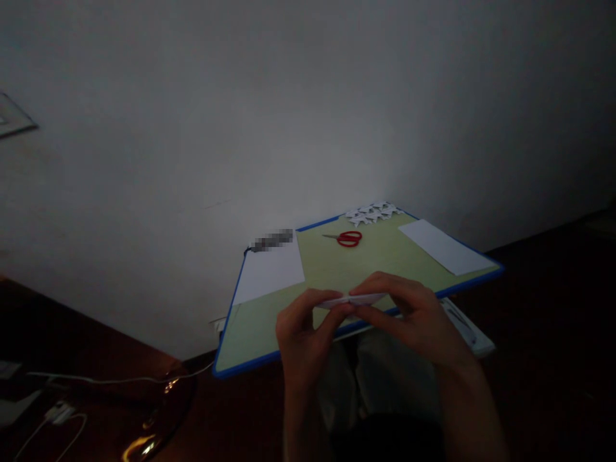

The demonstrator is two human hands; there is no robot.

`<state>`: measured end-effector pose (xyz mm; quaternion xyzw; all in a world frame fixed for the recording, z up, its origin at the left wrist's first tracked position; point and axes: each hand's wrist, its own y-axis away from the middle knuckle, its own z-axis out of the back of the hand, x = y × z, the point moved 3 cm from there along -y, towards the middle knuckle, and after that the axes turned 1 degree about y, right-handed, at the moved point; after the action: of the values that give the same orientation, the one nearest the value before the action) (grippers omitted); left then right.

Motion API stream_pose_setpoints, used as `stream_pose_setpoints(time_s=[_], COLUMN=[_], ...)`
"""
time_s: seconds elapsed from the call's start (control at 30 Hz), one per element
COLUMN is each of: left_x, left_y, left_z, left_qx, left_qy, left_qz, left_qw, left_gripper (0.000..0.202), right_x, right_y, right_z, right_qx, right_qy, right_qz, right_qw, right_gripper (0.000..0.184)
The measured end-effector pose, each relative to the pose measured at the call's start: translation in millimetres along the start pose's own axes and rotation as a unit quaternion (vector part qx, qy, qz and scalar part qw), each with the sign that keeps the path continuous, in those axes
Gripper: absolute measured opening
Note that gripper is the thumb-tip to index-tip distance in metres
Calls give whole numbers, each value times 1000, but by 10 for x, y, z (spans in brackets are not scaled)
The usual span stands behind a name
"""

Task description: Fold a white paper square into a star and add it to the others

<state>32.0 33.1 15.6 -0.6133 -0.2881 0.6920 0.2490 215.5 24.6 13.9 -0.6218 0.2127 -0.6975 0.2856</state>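
"Hands meet over the near edge of a green-topped table [332, 266], the left hand [301, 330] and the right hand [416, 314] pinching 1 small folded paper piece [369, 299] between thumbs and fingers. Why that hold?"

"Likely for control. The piece is slim and seen almost edge-on, so fingertips set close together at its middle would keep the layers from springing apart. Its 2 ends stick out sideways, 1 toward each palm."

"And where does it sit, exactly?"

"Between the hands, apparently raised off the tabletop, thumbs on the near side and forefingers on the far side. The person's legs [394, 375] show below. Holding it this close probably helps the eye in dim light."

"What of the red-handled scissors [350, 239]?"

"They lie beyond the hands, well apart from the fingers, blades pointing left. That spot probably keeps the points away from busy fingertips."

"And the other paper?"

"A left sheet [269, 276] and a right sheet [445, 247] flank the scissors, presumably parked within reach. Small folded shapes [370, 215] are grouped at the far edge, near the wall [240, 128], perhaps to stay together; their count is too small to tell. A pixelated strip [273, 240] at the left sheet's far end cannot be identified."
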Motion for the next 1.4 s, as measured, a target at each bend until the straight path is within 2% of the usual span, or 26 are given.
stream_pose_setpoints(time_s=[0.07, 0.13, 0.17, 0.3, 0.37, 0.53, 0.73, 0.9, 1.07, 1.4], left_x=[-16, -41, -56, -94, -95, -133, -204, -213, -217, -270], left_y=[11, 15, 13, 2, 2, 26, 41, 19, 3, -24], left_z=[-15, -40, -54, -69, -61, -87, -134, -131, -134, -146], left_qx=[-26, -21, -5, 58, 60, 56, 43, 50, 59, 37], left_qy=[44, 98, 118, 133, 134, 150, 168, 166, 169, 143], left_qz=[27, 51, 56, 32, 6, -71, -108, -131, -130, -142], left_qw=[998, 994, 991, 989, 989, 985, 979, 976, 975, 979], left_gripper=[41, 63, 61, 15, 8, 16, 21, 24, 14, 8], right_x=[-19, -31, -32, -19, -3, 90, 156, 169, 201, 188], right_y=[12, 34, 48, 82, 75, 23, 28, 54, 63, 54], right_z=[-8, -12, -16, -50, -73, -113, -69, -49, -43, -32], right_qx=[-22, -52, -66, -106, -110, -62, -33, -18, -1, -3], right_qy=[3, -4, -13, -82, -116, -158, -140, -100, -79, -58], right_qz=[-3, -3, 2, 11, 16, 95, 155, 153, 162, 142], right_qw=[1000, 999, 998, 991, 987, 981, 977, 983, 984, 988], right_gripper=[15, 17, 19, 39, 47, 22, 19, 14, 13, 13])
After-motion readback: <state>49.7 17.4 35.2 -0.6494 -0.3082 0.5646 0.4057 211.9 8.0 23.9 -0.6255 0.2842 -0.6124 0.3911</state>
